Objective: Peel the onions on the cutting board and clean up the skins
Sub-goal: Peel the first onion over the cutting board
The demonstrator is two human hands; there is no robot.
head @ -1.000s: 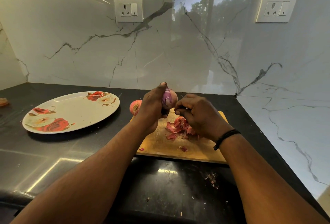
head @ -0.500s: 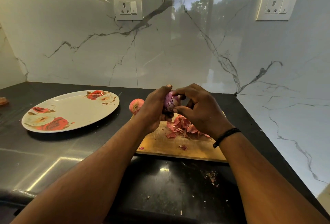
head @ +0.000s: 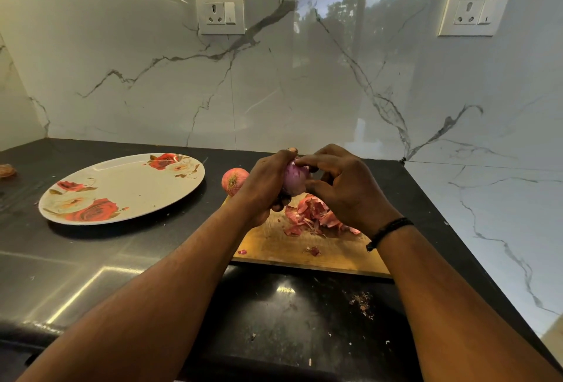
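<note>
The left hand grips a purple, mostly peeled onion above the far part of the wooden cutting board. The right hand has curled fingers, and its fingertips touch the top of this onion. Under the hands, a heap of reddish onion skins lies on the board. A second, unpeeled onion sits at the board's far left corner, near a floral plate on the black counter.
</note>
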